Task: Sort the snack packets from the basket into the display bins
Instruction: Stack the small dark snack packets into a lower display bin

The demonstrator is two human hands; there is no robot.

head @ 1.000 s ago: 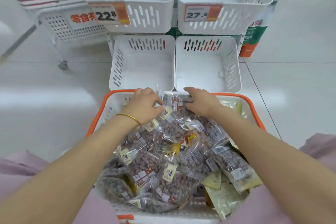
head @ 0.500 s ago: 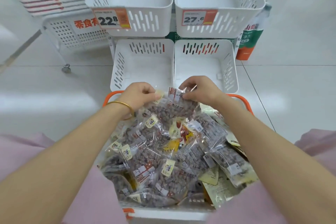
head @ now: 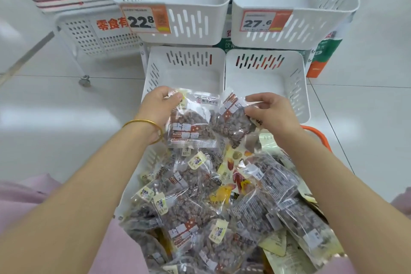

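An orange-rimmed white basket point(head: 319, 134) in front of me is heaped with several clear snack packets point(head: 200, 207) of dark dried fruit. My left hand point(head: 159, 104) grips the top corner of one such packet point(head: 191, 128) lifted above the heap. My right hand point(head: 270, 112) pinches a second, smaller packet point(head: 233, 121) beside it. Both packets hang at the near rims of two low white display bins, the left one point(head: 184, 73) and the right one point(head: 266, 80). Two higher white bins stand behind, tagged 22.8 point(head: 175, 6) and 27.6 point(head: 295, 6).
A white wheeled rack point(head: 89, 35) with a striped stack on top stands at the back left. A green and orange carton point(head: 322, 55) sits behind the bins at the right. Glossy white tiled floor point(head: 55, 118) surrounds the bins. Pink cloth shows at both lower corners.
Both hands have risen from the heap, each lifting a packet clear and forward toward the low bins. The camera has moved closer to the bins.
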